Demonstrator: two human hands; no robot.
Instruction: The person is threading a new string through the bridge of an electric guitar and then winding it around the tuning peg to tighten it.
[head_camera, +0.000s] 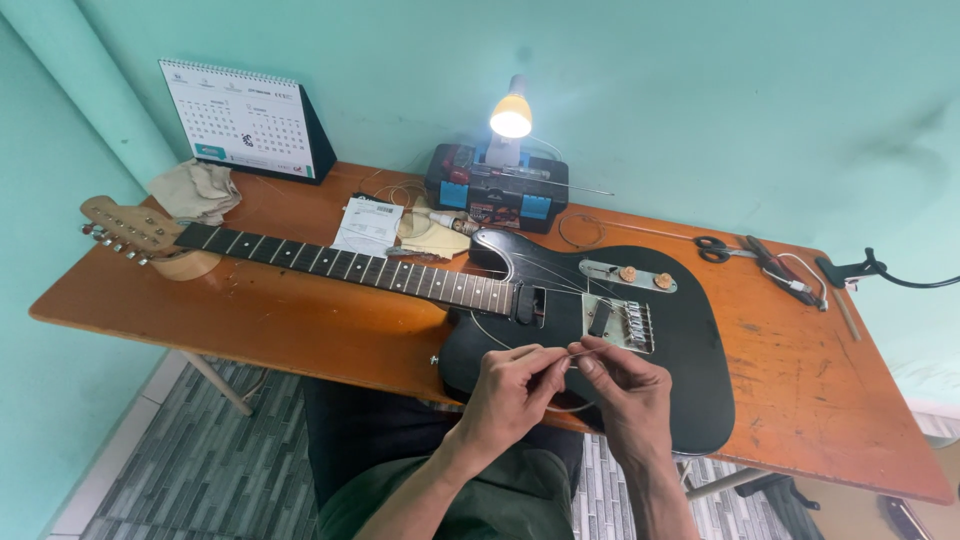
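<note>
Pinching a thin guitar string (572, 352) between them, both hands hovered over the near edge of a black electric guitar (690, 390). The left hand (508, 392) had thumb and forefinger closed on the string's left part; the right hand (628, 392) had its fingers (590, 362) clamped on the string just right of that. The two hands were nearly touching, just near of the metal bridge (622, 322). Loose string curved away from the hands across the guitar body.

The guitar lay flat on the orange wooden surface (300, 310), body to the right, neck (350, 265) running left, headstock (125, 232) at the far left, propped on a rounded wooden rest (188, 266). A chrome control plate with two knobs (628, 274) sat on the body beyond the bridge.

Far side of the surface: a desk calendar (245, 120) at left, a crumpled cloth (195, 190) beside it, a paper sheet (367, 226), a black toolbox with blue latches (497, 186), and a lit lamp (511, 116) behind it. Scissors (715, 247) and pliers (785, 272) lay to the right, well apart from the hands. Coiled strings (582, 230) rested near the toolbox.
</note>
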